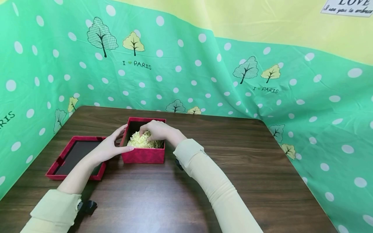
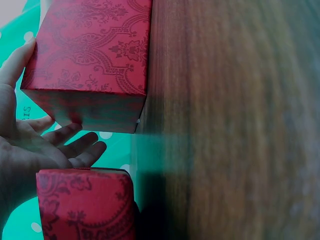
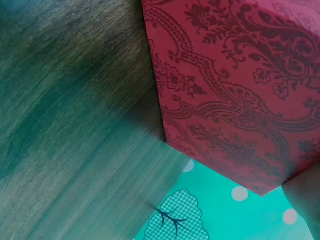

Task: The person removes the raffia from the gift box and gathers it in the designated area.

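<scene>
A red patterned box (image 1: 142, 156) stands on the table with its top uncovered. Pale yellow shredded paper (image 1: 139, 141) fills its lower part. My left hand (image 1: 108, 149) is spread against the box's near left corner, thumb at the front rim and fingers along the left side. In the left wrist view, the left fingers (image 2: 75, 145) look fairly straight beside the box wall. My right hand (image 1: 157, 130) reaches in over the right rim, its bent fingers in the shredded paper, the tips partly hidden. The right wrist view shows mainly the box's outer wall (image 3: 240, 100).
The red box lid (image 1: 77, 155), dark inside, lies upturned on the table left of the box, partly under the left forearm. A brown wooden table (image 1: 227, 155) extends to the right. A green dotted curtain (image 1: 180, 77) hangs behind and at both sides.
</scene>
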`<state>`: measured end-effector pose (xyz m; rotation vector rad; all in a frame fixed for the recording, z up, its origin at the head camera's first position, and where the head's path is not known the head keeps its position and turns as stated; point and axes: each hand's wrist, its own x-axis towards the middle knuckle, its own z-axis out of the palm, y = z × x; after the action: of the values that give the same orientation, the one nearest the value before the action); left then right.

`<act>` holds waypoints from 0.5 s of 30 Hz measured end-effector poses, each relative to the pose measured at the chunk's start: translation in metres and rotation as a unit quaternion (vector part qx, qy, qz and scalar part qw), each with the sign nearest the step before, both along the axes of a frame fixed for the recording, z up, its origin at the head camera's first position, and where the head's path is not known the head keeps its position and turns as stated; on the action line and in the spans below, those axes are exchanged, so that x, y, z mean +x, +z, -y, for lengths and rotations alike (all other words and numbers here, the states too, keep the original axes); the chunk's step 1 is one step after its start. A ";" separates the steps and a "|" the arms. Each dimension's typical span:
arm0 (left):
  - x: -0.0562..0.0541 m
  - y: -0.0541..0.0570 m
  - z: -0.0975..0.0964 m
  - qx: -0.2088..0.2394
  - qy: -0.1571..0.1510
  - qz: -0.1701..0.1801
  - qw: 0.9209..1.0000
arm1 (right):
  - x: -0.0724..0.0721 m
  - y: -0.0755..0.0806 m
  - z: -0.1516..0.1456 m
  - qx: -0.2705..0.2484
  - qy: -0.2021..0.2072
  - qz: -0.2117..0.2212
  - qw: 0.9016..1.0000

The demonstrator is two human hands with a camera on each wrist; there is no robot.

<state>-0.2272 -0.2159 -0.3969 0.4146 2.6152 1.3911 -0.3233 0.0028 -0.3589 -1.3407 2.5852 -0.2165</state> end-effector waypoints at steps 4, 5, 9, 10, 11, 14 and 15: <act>0.001 -0.001 0.001 0.000 0.003 0.003 1.000 | 0.000 0.000 -0.001 -0.010 0.009 -0.004 1.000; 0.001 -0.001 0.001 -0.001 0.004 0.002 1.000 | -0.001 0.000 -0.001 -0.013 0.012 -0.004 1.000; 0.000 -0.002 -0.001 -0.007 0.011 0.003 1.000 | 0.000 0.003 -0.003 -0.017 0.016 -0.007 1.000; 0.000 -0.002 -0.001 -0.009 0.012 0.003 1.000 | 0.000 0.004 -0.003 -0.017 0.015 -0.008 1.000; 0.000 -0.002 -0.001 -0.010 0.013 0.005 1.000 | 0.001 0.006 -0.003 -0.017 0.013 -0.009 1.000; 0.000 -0.002 -0.002 -0.012 0.014 0.008 1.000 | 0.002 0.013 -0.004 -0.016 0.004 -0.010 1.000; 0.000 -0.001 -0.002 -0.013 0.014 0.009 1.000 | 0.003 0.015 -0.004 -0.016 0.003 -0.011 1.000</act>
<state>-0.2272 -0.2139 -0.3982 0.3610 2.6314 1.3625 -0.3205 0.0072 -0.3442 -1.3684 2.6071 -0.2431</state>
